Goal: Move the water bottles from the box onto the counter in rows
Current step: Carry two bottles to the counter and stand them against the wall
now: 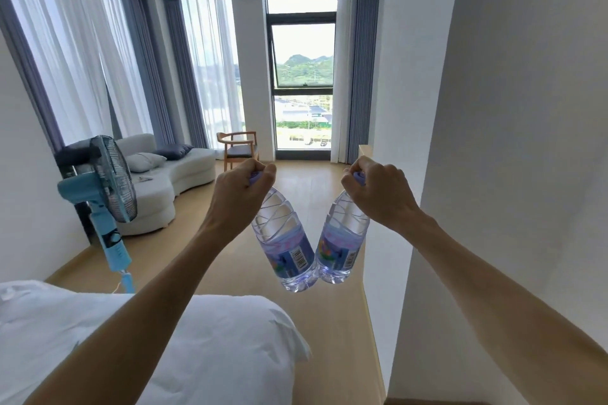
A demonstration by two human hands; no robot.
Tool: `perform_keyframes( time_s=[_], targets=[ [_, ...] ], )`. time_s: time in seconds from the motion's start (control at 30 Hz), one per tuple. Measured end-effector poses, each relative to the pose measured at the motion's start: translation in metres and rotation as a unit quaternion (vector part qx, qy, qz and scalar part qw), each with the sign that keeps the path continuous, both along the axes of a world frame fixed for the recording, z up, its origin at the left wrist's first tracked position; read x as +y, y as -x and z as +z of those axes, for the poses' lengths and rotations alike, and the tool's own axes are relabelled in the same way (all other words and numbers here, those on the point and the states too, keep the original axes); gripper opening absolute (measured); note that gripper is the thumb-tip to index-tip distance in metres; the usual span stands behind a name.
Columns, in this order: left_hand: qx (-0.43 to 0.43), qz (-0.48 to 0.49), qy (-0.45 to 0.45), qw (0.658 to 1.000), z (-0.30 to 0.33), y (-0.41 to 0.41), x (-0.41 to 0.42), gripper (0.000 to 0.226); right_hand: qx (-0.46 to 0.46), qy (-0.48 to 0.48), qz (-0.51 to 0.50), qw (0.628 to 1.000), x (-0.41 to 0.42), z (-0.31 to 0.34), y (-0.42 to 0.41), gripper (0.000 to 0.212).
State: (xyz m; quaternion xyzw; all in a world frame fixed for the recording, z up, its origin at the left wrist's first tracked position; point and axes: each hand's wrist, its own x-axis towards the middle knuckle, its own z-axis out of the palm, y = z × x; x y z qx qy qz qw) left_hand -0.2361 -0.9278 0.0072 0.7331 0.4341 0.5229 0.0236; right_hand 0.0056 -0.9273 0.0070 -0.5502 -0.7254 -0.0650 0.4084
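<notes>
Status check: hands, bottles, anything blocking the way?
Left hand grips left bottle by its cap. Right hand grips right bottle likewise. Bottle bases touching. Box, counter not in view; floor ahead open.

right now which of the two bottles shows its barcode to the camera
The bottle in the left hand, left bottle: its label's white barcode patch faces us. The right bottle shows none.

You had no legible wording in view. The left bottle (pixel 285 240) carried a barcode on its purple-blue label, its digits too small to read; the right bottle (pixel 342 240) beside it showed only blurred print.
</notes>
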Motion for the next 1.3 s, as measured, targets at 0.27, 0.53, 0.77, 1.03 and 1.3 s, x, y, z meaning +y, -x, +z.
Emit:
perform_keyframes(
  time_s=[0.27,0.53,0.77,1.03,1.3],
  targets=[
    [0.016,0.015,0.005,1.000,-0.006,-0.025,0.166,0.025,0.013,-0.017,0.016,1.000,0.182,-0.011,-0.027,0.018],
    [0.037,0.049,0.026,0.998,-0.004,-0.048,0.323,0.028,0.013,-0.016,0.030,0.999,0.349,-0.015,-0.052,0.025],
    [0.034,0.078,0.059,0.995,-0.023,-0.057,0.464,0.027,-0.010,0.017,0.014,1.000,0.490,-0.032,-0.062,0.026],
    [0.023,0.035,0.066,0.997,-0.047,-0.055,0.648,0.026,-0.055,0.030,0.012,0.998,0.668,-0.043,-0.061,0.023],
    [0.046,-0.004,0.087,0.995,-0.036,-0.065,0.832,0.025,-0.073,0.053,-0.019,0.996,0.834,-0.038,-0.068,0.020]
  ],
)
